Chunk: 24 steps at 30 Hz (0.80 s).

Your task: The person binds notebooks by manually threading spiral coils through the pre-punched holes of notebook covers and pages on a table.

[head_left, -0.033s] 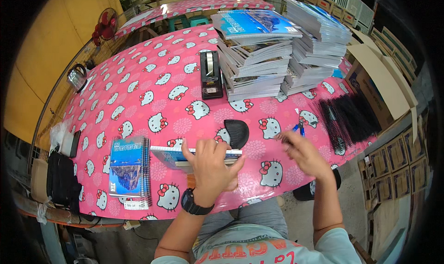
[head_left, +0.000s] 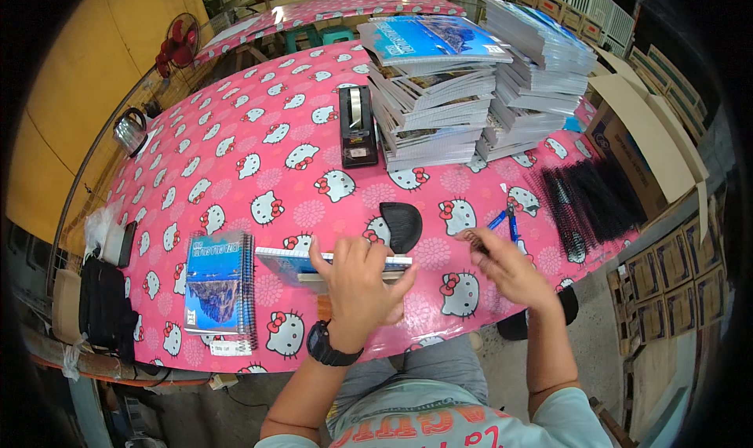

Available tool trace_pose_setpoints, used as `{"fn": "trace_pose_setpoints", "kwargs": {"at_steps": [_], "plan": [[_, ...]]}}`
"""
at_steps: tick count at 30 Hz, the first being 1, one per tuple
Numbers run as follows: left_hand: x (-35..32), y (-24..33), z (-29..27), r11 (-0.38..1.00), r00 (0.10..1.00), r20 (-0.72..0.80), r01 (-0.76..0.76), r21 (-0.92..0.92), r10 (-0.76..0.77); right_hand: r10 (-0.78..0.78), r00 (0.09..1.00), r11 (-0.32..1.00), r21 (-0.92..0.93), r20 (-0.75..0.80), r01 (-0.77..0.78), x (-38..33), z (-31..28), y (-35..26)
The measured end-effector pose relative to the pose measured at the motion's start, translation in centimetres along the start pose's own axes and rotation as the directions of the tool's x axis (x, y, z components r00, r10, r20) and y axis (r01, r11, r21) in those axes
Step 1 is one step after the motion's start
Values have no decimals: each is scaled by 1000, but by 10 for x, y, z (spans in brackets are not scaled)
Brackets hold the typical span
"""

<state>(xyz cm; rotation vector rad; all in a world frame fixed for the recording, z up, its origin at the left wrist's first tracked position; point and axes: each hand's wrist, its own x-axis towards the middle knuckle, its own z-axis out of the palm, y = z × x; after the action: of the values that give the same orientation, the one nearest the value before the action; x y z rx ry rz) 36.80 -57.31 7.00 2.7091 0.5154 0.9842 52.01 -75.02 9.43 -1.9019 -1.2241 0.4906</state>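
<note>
My left hand [head_left: 357,279], with a black watch on the wrist, is closed around a notebook [head_left: 284,261] held on edge, its white page edges facing up. A wooden-coloured piece shows partly beneath it. To the right, my right hand [head_left: 506,267] is raised over the table with its fingers curled together. Something small and dark shows at its fingertips, too unclear to name. Just beyond that hand lie blue-handled pliers [head_left: 512,224]. A black, ribbed, rounded pad [head_left: 401,227] rests just past the notebook.
Tall booklet stacks [head_left: 435,118] stand at the back, beside a black tape dispenser [head_left: 358,134]. Black plastic binding coils [head_left: 592,205] lie at the right, near an open cardboard box [head_left: 639,118]. Spiral-bound notebooks [head_left: 216,283] lie at the left on the pink tablecloth [head_left: 259,165].
My right hand has shifted slightly down and left, uncovering more of the blue-handled pliers. My left hand and the notebook have hardly moved.
</note>
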Motion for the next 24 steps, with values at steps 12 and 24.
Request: {"fn": "trace_pose_setpoints", "kwargs": {"at_steps": [12, 24], "plan": [[2, 6, -9, 935, 996, 42, -65, -348, 85, -83, 989, 963, 247, -120, 110, 13, 36, -14], [-1, -6, -17, 892, 990, -44, -138, -430, 132, -206, 978, 970, 134, 12, 203, 29, 28, -23]]}}
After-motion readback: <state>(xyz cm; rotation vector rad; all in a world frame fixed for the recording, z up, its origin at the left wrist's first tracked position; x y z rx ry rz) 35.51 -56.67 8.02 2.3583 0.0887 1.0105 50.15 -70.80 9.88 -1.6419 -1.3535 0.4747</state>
